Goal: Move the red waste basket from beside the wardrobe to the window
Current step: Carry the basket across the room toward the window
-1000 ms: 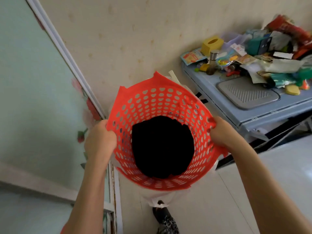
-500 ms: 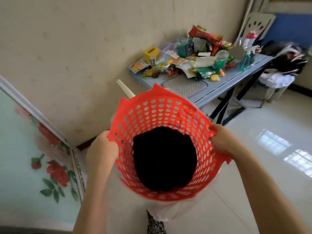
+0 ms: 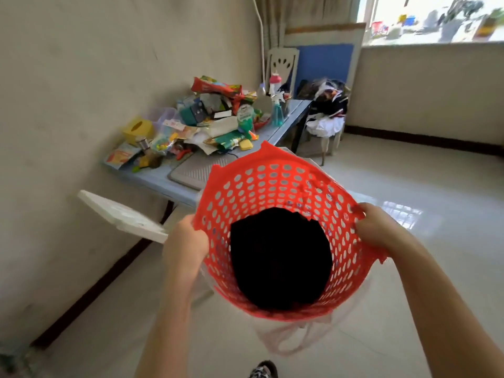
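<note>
The red waste basket (image 3: pixel 272 192), a perforated plastic tub with a torn, jagged rim and a black bottom, hangs in the air in front of me above the floor. My left hand (image 3: pixel 185 244) grips its left rim and my right hand (image 3: pixel 379 227) grips its right rim. A thin white plastic bag (image 3: pixel 289 336) hangs under it. The window (image 3: pixel 436 17) is at the top right, above a low wall at the far end of the room. The wardrobe is out of view.
A blue table (image 3: pixel 152 178) piled with packets, boxes and bottles stands along the left wall, just beyond the basket. A white board (image 3: pixel 120 214) leans under it. A chair heaped with clothes (image 3: pixel 327 113) stands past the table. Glossy tiled floor (image 3: pixel 409 181) stretches toward the window.
The view has swung right, away from the flowered wardrobe door, and the window has come into sight. Both hands keep the same grip on the basket, which travels with me.
</note>
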`<state>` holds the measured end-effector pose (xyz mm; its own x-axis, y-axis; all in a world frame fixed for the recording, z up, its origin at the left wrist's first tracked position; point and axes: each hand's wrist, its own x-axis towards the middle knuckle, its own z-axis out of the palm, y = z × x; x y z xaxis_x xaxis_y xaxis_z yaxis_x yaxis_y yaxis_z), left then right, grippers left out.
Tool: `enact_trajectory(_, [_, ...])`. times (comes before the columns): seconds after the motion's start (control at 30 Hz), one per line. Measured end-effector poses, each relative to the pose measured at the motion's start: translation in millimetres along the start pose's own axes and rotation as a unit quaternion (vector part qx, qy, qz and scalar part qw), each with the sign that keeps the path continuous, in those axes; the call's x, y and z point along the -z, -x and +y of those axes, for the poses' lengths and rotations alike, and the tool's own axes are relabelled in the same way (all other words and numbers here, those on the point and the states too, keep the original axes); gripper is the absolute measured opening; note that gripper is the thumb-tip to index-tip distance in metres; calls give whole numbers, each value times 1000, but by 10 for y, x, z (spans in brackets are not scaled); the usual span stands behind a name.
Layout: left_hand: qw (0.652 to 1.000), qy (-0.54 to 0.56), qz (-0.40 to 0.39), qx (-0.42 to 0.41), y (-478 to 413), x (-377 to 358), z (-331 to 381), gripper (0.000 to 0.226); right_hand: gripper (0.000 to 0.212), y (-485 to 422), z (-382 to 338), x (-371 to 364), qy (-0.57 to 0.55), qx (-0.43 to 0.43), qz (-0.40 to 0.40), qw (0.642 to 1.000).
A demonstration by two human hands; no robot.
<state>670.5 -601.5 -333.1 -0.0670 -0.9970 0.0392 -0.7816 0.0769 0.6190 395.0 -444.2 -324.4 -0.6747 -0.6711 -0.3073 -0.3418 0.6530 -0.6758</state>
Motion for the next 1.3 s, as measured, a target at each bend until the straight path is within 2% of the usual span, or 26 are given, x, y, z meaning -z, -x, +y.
enact_trajectory(0.2, [996,-7,-54,-76,-328,-532,799,35,44,-205,271,563,-47,-58,54,996])
enact_trajectory(0.4, [982,15,-145,-124,-826,-1213,1513,33,42,-674,442,993,-65,-112,113,985])
enact_trajectory(0.6, [969,32,-171,-178,-1440,-1863,2292,45,44,-1308,494,1351,-80,-159,172,969])
enact_trajectory(0.93, [935,49,-237,-260,-2180,-2617,3427,38,35,-2147,554,1805,-136,-202,253,936])
enact_trajectory(1.3, [905,50,-301,-297,-2386,-3277,4296,35,38,-2700,847,2259,-159,-238,294,912])
